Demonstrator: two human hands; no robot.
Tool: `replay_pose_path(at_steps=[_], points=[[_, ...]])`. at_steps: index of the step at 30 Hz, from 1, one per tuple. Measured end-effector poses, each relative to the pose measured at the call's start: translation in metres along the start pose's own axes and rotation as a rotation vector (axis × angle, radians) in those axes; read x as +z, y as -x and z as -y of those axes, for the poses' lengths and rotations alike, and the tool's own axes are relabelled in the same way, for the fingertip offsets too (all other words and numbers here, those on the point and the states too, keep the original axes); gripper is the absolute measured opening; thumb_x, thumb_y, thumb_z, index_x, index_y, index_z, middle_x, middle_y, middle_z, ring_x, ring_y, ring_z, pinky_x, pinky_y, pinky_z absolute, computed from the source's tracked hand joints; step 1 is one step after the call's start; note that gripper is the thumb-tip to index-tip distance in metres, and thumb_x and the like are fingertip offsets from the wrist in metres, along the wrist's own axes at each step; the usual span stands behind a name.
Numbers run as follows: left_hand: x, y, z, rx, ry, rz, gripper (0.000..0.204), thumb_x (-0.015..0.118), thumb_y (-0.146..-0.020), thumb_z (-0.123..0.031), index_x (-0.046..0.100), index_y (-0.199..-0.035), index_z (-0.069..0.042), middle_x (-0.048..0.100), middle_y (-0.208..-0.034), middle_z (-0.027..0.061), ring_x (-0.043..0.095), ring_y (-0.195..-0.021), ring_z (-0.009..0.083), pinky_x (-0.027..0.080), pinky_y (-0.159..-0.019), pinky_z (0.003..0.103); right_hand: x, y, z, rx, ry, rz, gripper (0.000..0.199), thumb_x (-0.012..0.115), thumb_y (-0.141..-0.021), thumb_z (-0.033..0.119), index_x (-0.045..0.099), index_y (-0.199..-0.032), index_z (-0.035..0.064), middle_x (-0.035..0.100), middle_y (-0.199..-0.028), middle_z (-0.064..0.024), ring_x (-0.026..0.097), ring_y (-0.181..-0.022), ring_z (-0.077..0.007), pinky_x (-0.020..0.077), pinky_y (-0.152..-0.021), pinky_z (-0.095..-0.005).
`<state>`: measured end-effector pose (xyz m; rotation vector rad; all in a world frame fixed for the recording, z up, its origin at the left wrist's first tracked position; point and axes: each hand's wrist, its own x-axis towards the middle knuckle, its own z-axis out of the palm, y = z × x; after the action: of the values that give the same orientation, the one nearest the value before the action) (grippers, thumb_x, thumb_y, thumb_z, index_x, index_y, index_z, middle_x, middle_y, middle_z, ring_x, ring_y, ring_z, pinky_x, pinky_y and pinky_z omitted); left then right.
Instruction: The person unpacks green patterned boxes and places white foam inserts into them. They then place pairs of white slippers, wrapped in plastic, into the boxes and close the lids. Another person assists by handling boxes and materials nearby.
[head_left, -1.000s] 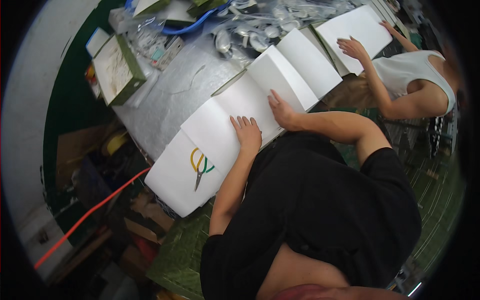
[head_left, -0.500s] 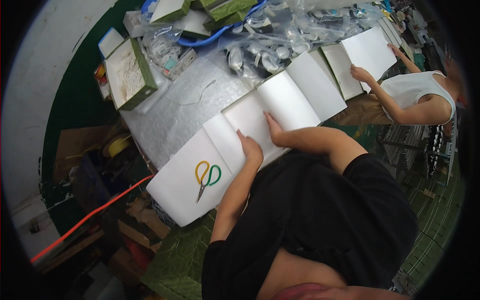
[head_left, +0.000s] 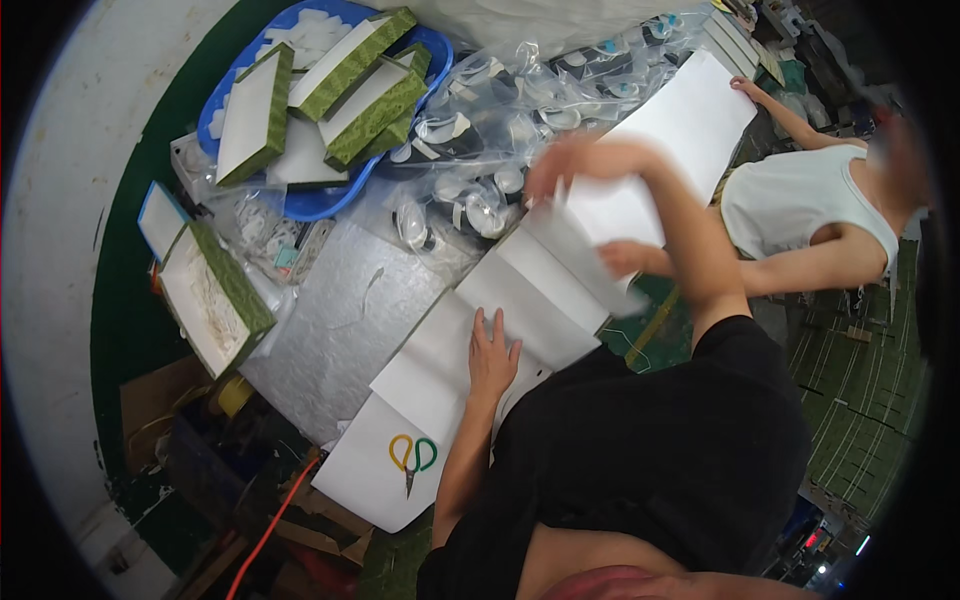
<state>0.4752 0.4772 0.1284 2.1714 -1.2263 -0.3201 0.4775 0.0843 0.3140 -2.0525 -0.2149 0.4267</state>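
My left hand (head_left: 491,358) lies flat with its fingers apart on a long white paper sheet (head_left: 425,358) spread over the work surface. My right hand (head_left: 562,170) is raised at the far right of the sheet and smeared by motion. Just below it, a pale flap or sheet (head_left: 585,258) stands tilted and blurred; I cannot make out whether the hand touches it. Scissors (head_left: 410,465) with one yellow and one green handle rest on the near left part of the sheet, points toward me.
A co-worker in a white top (head_left: 800,200) works at the right on a large white sheet (head_left: 690,125). Far left stand a blue basin (head_left: 440,50) of green boxes and an open green box (head_left: 205,300). Clear bags of shoes (head_left: 440,145) lie behind the silver surface (head_left: 340,300).
My right hand has lifted off the paper and swung up and away, and a pale flap has risen near it. My left hand has spread flat. The view has shifted.
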Motion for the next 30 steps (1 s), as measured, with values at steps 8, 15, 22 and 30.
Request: replay_pose_path(at_steps=[8, 15, 22, 30], points=[[-0.033, -0.151, 0.133, -0.268, 0.168, -0.325, 0.028, 0.059, -0.088, -0.002, 0.062, -0.115, -0.001, 0.063, -0.121, 0.0168, 0.055, -0.116, 0.0370, 0.042, -0.100, 0.046, -0.232, 0.215, -0.373, 0.982, 0.905, -1.184, 0.053, 0.048, -0.095, 0.036, 0.058, -0.129, -0.0028, 0.064, -0.120, -0.0286, 0.061, -0.115, -0.0433, 0.0478, -0.098, -0.0499], [0.006, -0.285, 0.267, -0.164, 0.179, -0.178, 0.033, 0.057, -0.094, -0.008, 0.059, -0.125, 0.002, 0.063, -0.123, 0.0188, 0.058, -0.115, 0.0328, 0.045, -0.100, 0.040, -0.224, 0.115, -0.333, 1.345, 0.824, -0.550, 0.077, 0.073, -0.069, 0.038, 0.054, -0.133, -0.0005, 0.060, -0.132, -0.0273, 0.059, -0.121, -0.0418, 0.0454, -0.104, -0.0436], [0.085, -0.331, 0.363, 0.017, -0.040, -0.110, 0.044, 0.061, -0.096, -0.028, 0.059, -0.128, 0.002, 0.063, -0.126, 0.0167, 0.057, -0.117, 0.0275, 0.042, -0.105, 0.039, -0.236, 0.100, -0.306, 1.285, 0.223, -0.346, 0.095, 0.081, -0.064, 0.033, 0.044, -0.143, -0.0020, 0.056, -0.134, -0.0246, 0.053, -0.127, -0.0330, 0.0412, -0.106, -0.0410], [-0.048, -0.282, 0.277, -0.391, 0.463, 0.292, 0.054, 0.068, -0.094, -0.030, 0.055, -0.134, 0.004, 0.059, -0.133, 0.0170, 0.058, -0.118, 0.0251, 0.043, -0.106, 0.037, -0.154, 0.106, -0.315, 1.114, 0.079, -0.601, 0.096, 0.080, -0.064, 0.031, 0.043, -0.144, -0.0085, 0.053, -0.141, -0.0245, 0.050, -0.131, -0.0342, 0.0371, -0.111, -0.0390]])
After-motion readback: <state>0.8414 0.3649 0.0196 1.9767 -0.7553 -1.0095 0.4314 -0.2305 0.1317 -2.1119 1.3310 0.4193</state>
